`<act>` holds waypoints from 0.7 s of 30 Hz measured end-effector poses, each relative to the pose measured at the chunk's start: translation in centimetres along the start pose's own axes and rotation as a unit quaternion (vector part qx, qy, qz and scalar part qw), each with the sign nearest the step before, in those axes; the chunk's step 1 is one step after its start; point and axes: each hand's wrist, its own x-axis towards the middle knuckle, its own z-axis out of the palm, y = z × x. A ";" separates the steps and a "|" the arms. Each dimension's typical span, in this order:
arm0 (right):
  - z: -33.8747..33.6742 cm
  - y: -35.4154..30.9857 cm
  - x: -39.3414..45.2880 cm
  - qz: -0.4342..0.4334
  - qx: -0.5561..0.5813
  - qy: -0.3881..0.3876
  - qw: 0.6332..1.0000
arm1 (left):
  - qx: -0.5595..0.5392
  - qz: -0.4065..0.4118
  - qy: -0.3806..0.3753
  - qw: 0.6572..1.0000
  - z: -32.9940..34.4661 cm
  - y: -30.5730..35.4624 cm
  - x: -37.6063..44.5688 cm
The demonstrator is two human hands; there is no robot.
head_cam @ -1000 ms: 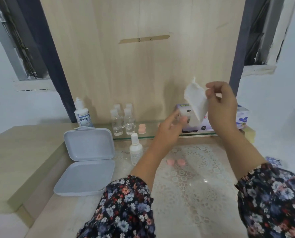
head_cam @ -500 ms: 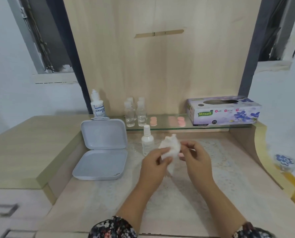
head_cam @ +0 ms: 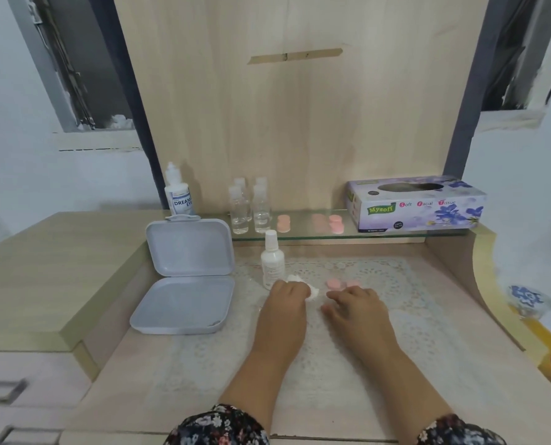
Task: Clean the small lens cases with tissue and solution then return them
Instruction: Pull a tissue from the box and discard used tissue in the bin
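Left hand [head_cam: 285, 303] grips tissue [head_cam: 312, 292]; right hand's [head_cam: 356, 308] loose fingers [head_cam: 333, 295] touch pink lens case [head_cam: 335, 284].

Both forearms reach forward from floral sleeves [head_cam: 216, 425], bare from below the elbow, and run roughly parallel. The left hand [head_cam: 285, 303] lies knuckles up, its fingers curled round a wad of white tissue [head_cam: 312, 292] that shows at its fingertips. The right hand [head_cam: 354, 305] lies palm down just beside it, fingers loosely spread and slightly bent, holding nothing.
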 end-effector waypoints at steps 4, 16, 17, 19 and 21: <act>0.1 -0.1 0.0 -0.002 -0.019 0.024 1.000 | 0.034 0.035 -0.051 0.997 -0.1 0.6 -0.3; 0.2 -0.4 0.0 0.008 -0.072 0.026 0.997 | 0.061 -0.048 -0.133 0.988 0.1 1.7 0.1; 0.2 -0.4 0.1 0.011 -0.073 0.024 0.997 | 0.045 -0.071 -0.145 0.986 0.2 1.5 0.2; 0.2 -0.4 0.0 0.014 -0.076 0.021 0.997 | 0.003 -0.106 -0.154 0.982 0.2 1.1 0.5; 0.3 -0.4 0.0 0.014 -0.080 0.017 0.997 | -0.065 -0.144 -0.145 0.977 0.1 0.9 0.7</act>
